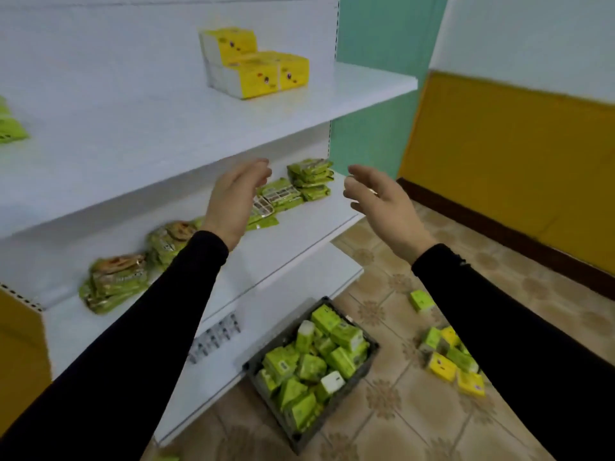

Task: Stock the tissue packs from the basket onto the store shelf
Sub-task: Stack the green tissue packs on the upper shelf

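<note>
From the head camera we see both our hands raised and empty in front of the middle shelf (309, 224): the left hand (233, 201) has its fingers loosely curved together, the right hand (376, 194) has them relaxed and slightly spread, neither holding anything. The tissue packs (316, 364) we must stock lie well below and between the two hands, heaped at all angles in the dark basket (372, 352) on the tiled floor (382, 284); its long axis runs away from us toward the shelf foot. The right hand looks slightly nearer, we judge. The packs are soft, glossy green film bricks. Flat green packets (309, 178) sit stacked on the shelf between our hands, and yellow packs (259, 68) above on smooth white board
</note>
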